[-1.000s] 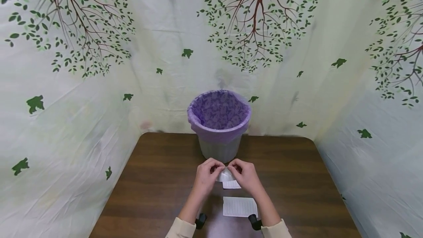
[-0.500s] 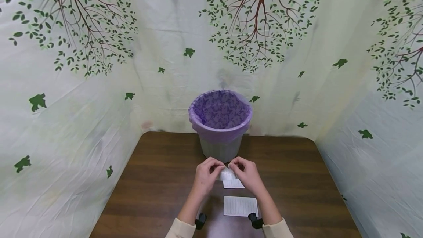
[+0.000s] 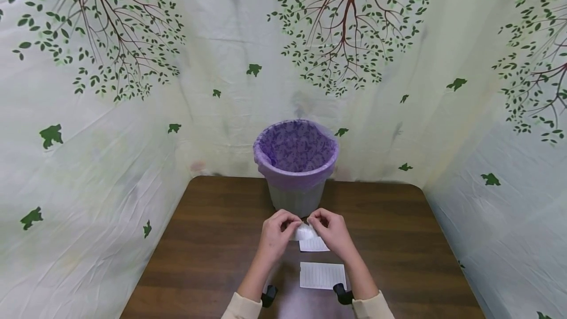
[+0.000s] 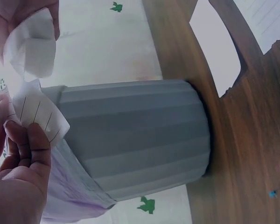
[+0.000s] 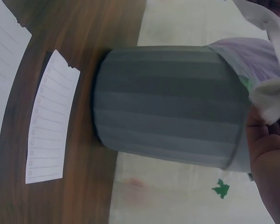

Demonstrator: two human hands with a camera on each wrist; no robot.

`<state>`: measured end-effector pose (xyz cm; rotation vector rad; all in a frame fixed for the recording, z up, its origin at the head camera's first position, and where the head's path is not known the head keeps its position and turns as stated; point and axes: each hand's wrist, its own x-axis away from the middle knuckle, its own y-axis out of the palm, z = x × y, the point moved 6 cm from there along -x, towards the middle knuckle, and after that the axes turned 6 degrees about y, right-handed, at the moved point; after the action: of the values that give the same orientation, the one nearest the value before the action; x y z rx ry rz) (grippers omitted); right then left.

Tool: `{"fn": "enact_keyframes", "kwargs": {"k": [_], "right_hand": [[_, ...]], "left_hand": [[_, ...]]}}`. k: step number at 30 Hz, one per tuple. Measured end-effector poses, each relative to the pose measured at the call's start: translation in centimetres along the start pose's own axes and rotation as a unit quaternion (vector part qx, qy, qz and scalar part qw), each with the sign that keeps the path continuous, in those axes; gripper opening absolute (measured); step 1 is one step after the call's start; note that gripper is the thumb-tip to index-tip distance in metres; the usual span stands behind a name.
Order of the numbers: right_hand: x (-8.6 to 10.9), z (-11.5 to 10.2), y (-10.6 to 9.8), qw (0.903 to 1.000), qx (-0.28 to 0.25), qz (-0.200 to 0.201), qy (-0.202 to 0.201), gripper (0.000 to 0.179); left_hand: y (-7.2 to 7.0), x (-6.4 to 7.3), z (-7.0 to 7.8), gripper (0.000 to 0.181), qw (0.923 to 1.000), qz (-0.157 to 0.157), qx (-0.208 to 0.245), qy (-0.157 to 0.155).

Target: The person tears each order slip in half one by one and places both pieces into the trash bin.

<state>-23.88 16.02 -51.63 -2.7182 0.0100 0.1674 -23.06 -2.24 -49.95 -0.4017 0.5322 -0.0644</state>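
Both hands are raised over the table in front of the bin, their fingertips close together. Between them is a piece of lined white paper [image 3: 303, 233]. My left hand [image 3: 274, 236] pinches one part of this paper, whose printed lines show in the left wrist view. My right hand [image 3: 331, 234] pinches another part, which looks curled and crumpled in the right wrist view. The two parts meet at a narrow spot; whether they are still joined I cannot tell. Some fingertips are hidden behind the paper.
A grey bin [image 3: 296, 201] with a purple liner [image 3: 294, 179] folded over its rim stands at the table's back. Nearer lie a small lined paper strip [image 3: 313, 245] and a larger lined sheet [image 3: 322, 275], both with ragged edges. A leaf-printed curtain [image 3: 221, 132] surrounds the table [image 3: 212, 250].
My right hand's fingertips have shifted slightly right, widening the gap to the left hand. Both hands keep their pinch on the paper. The view has tilted very slightly.
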Motion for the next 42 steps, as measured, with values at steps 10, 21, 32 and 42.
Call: {"fn": "enact_keyframes", "kwargs": {"k": [10, 21, 32, 42], "right_hand": [[0.0, 0.1, -0.3, 0.9999, 0.003, 0.01, -0.004, 0.007], [0.1, 0.0, -0.4, 0.9989, 0.033, 0.026, -0.022, 0.006], [0.0, 0.3, -0.7, 0.9974, 0.042, 0.047, -0.033, 0.006], [-0.1, 0.2, -1.2, 0.9965, 0.044, 0.057, -0.042, 0.007]], "left_hand": [[-0.4, -0.1, 0.3, 0.007, 0.9998, 0.014, 0.008, 0.011], [-1.1, -0.3, -0.1, 0.004, 0.9983, 0.039, 0.03, -0.031], [-1.7, -0.3, -0.3, 0.007, 0.9979, 0.043, 0.039, -0.029], [-2.2, -0.2, -0.6, 0.006, 0.9981, 0.056, 0.025, -0.007]]}}
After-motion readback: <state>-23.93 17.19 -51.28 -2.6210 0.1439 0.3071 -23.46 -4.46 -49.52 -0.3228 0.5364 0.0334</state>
